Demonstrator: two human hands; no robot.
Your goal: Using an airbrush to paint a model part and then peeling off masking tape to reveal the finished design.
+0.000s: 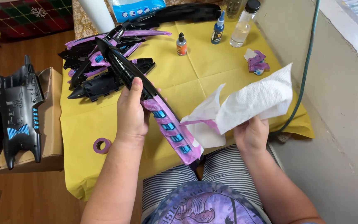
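Fingers [136, 89] of the left hand [131, 114] wrapped round a long black part [123, 68], masked purple, held up over the lap for access. Right hand [251, 133] pinches a paper towel [253, 101] just beside its taped end; spare parts [92, 76], bottles [181, 45] rest on the yellow tabletop [195, 74].

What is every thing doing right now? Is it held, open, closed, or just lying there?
left hand: gripping the black model part
black model part: held up, purple masking tape on its lower end
right hand: holding the paper towel
paper towel: unfolded, held
tape roll: lying flat
small dropper bottle: upright, capped
clear bottle: upright, capped
tape wad: crumpled
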